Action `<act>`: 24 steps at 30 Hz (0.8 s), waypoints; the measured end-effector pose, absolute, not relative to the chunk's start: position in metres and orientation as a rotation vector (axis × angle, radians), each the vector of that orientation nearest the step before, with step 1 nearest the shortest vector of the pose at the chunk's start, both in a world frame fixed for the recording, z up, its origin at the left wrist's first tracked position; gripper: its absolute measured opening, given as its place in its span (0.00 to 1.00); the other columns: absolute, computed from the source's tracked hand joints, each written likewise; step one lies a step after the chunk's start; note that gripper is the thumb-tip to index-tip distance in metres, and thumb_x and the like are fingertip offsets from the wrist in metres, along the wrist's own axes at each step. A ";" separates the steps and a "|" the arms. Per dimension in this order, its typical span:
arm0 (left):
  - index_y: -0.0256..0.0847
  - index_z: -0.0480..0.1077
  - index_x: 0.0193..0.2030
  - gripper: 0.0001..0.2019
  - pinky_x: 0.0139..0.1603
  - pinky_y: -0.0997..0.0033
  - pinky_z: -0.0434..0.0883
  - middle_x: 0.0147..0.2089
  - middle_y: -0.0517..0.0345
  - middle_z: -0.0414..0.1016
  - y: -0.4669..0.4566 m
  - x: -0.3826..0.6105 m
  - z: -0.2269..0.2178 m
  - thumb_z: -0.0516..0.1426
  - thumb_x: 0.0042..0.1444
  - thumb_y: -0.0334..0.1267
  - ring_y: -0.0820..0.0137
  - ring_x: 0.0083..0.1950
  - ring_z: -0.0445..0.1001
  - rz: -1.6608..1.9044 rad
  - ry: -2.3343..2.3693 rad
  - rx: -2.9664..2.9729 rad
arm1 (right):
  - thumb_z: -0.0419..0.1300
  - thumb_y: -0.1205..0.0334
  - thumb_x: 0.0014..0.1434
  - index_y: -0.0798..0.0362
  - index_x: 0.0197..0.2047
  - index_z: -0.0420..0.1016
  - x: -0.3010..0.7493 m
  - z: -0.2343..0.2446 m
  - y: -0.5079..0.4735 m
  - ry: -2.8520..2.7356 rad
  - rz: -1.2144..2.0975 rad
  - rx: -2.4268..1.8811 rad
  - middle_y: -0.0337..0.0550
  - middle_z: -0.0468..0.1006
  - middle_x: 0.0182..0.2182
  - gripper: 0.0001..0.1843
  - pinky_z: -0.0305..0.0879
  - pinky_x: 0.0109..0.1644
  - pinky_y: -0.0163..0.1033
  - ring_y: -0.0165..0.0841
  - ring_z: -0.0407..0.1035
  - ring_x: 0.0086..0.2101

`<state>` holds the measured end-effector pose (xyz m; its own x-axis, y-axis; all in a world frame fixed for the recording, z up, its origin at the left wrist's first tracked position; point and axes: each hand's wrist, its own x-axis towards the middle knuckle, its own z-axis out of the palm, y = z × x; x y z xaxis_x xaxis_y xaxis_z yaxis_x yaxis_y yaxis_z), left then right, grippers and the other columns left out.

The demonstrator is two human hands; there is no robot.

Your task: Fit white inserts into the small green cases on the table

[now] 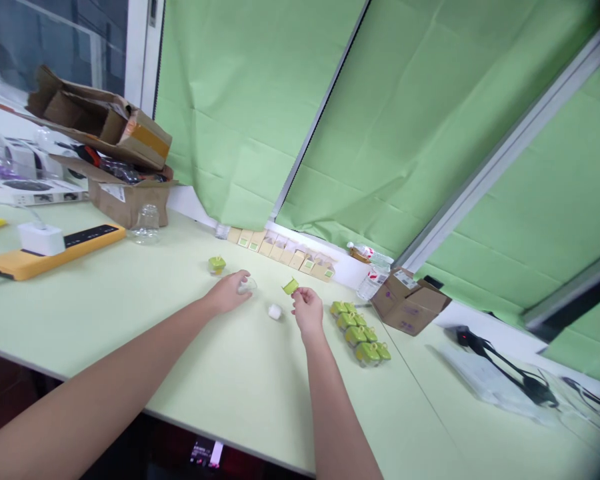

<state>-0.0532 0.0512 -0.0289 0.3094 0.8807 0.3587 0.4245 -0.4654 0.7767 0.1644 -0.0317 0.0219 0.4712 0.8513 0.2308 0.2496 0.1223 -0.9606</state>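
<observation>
My left hand (229, 291) is closed on a small clear plastic cup (247, 286) just above the table. In my right hand (309, 309) a green lid (291, 287) is pinched between thumb and fingers, held apart from the cup. Between the hands a small white block (275, 311) lies on the table. Beyond my left hand stands a small container with a green lid (217, 265) and a clear base. To the right of my right hand, several more green-lidded containers (359, 332) stand grouped in rows.
A row of small beige boxes (280, 252) lines the wall. Two plastic bottles (373, 280) and a cardboard box (410, 303) are at the back right. On the left are a yellow power strip (87, 240), a clear jar (147, 223) and stacked cartons (125, 200). Black cables (505, 363) lie far right.
</observation>
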 end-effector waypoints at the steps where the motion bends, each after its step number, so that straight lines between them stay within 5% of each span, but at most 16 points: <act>1: 0.43 0.67 0.55 0.26 0.50 0.60 0.68 0.51 0.47 0.74 0.050 -0.054 -0.027 0.61 0.48 0.45 0.56 0.50 0.73 1.078 1.158 2.050 | 0.60 0.56 0.43 0.51 0.31 0.71 0.167 0.022 -0.031 -0.986 0.622 -1.434 0.40 0.76 0.28 0.11 0.65 0.24 0.34 0.30 0.65 0.25; 6: 0.43 0.67 0.55 0.21 0.61 0.55 0.61 0.56 0.49 0.70 0.021 -0.045 -0.004 0.57 0.53 0.40 0.55 0.61 0.63 1.303 0.958 2.303 | 0.59 0.60 0.41 0.50 0.33 0.70 0.168 0.026 -0.034 -0.740 0.890 -1.295 0.40 0.74 0.29 0.12 0.68 0.29 0.36 0.30 0.68 0.26; 16: 0.46 0.60 0.63 0.32 0.53 0.59 0.70 0.61 0.48 0.67 -0.023 -0.002 0.017 0.61 0.51 0.39 0.57 0.58 0.68 1.283 0.600 1.966 | 0.56 0.63 0.44 0.51 0.34 0.71 0.152 0.029 -0.040 -0.935 1.157 -1.086 0.42 0.78 0.34 0.11 0.69 0.31 0.37 0.32 0.70 0.28; 24: 0.45 0.70 0.52 0.20 0.45 0.65 0.71 0.51 0.54 0.74 -0.025 -0.008 0.028 0.61 0.50 0.36 0.62 0.50 0.72 1.437 0.657 1.968 | 0.61 0.61 0.48 0.49 0.39 0.72 0.137 0.033 -0.046 -0.995 1.341 -0.990 0.41 0.79 0.38 0.12 0.69 0.37 0.36 0.34 0.73 0.38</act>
<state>-0.0080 -0.0254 0.0280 0.2884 0.6981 0.6554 0.0383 -0.6923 0.7206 0.1369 -0.0465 0.0330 -0.0079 1.0000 -0.0017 -0.2879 -0.0039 -0.9577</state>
